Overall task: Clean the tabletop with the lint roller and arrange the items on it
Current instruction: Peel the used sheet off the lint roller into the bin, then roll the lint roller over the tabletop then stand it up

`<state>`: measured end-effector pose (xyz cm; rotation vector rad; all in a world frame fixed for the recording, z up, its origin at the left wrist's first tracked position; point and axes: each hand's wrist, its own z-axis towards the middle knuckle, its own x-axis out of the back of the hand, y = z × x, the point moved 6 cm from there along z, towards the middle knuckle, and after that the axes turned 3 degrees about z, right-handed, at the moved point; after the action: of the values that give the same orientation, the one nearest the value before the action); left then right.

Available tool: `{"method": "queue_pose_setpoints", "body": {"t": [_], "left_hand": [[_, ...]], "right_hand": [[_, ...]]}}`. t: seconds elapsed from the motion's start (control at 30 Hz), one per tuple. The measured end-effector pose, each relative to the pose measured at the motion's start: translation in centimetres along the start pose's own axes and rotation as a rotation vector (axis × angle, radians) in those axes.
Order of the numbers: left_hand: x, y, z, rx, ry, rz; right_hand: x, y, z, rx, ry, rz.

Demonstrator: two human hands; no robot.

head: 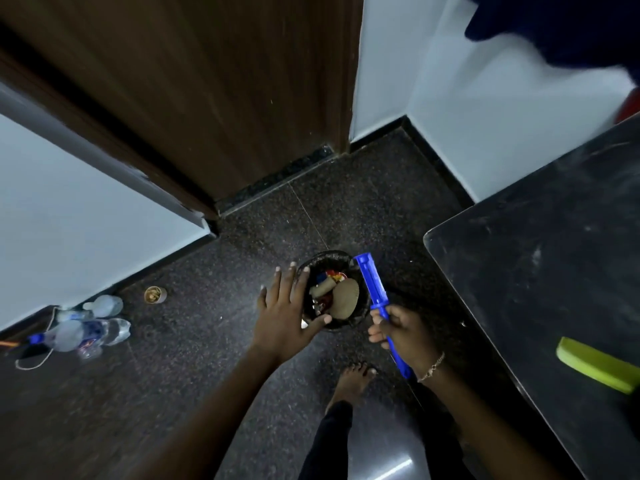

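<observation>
My right hand (401, 329) grips the handle of a blue lint roller (372, 285), whose bare blue head points up and away, beside a small dark waste bin. My left hand (287, 306) hovers open with fingers spread over the left rim of that bin (360, 308), which stands on the floor and holds paper scraps and wrappers. The dark tabletop (540, 271) fills the right side, streaked with pale dust. A yellow-green block (595, 363) lies on it near the right edge.
Several empty plastic bottles (90, 332) and a cord lie on the floor at the left wall. A small round cup (154, 294) stands near them. A brown wooden door (214, 91) is ahead. My bare foot (353, 379) is below the bin.
</observation>
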<state>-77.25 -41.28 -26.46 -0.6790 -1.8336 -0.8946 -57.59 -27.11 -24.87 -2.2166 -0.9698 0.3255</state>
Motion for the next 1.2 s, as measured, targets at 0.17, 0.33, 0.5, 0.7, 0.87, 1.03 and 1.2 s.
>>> {"method": "queue_pose_setpoints", "body": {"t": [0.17, 0.33, 0.5, 0.7, 0.87, 1.03, 1.2], "left_hand": [[7.2, 5.0, -2.7, -0.099, 0.103, 0.032], [12.5, 10.9, -4.5, -0.165, 0.176, -0.019], [14.9, 17.0, -5.3, -0.265, 0.180, -0.041], [15.8, 25.3, -5.2, -0.492, 0.182, -0.027], [15.7, 33.8, -4.8, -0.703, 0.161, 0.001], [14.5, 42.9, -5.2, -0.879, 0.128, 0.041], [12.0, 51.7, -7.0, -1.041, 0.085, 0.057]], "right_hand": [[0.5, -3.1, -6.7, 0.061, 0.006, 0.035], [3.1, -6.3, -12.6, 0.151, 0.077, 0.073], [7.6, -7.7, -17.5, 0.229, 0.222, 0.148], [13.5, -7.0, -22.8, 0.327, 0.436, 0.283], [19.0, -5.4, -26.8, 0.411, 0.593, 0.417], [24.5, -2.8, -30.1, 0.461, 0.744, 0.462], [30.3, 0.7, -33.6, 0.516, 0.904, 0.549]]}}
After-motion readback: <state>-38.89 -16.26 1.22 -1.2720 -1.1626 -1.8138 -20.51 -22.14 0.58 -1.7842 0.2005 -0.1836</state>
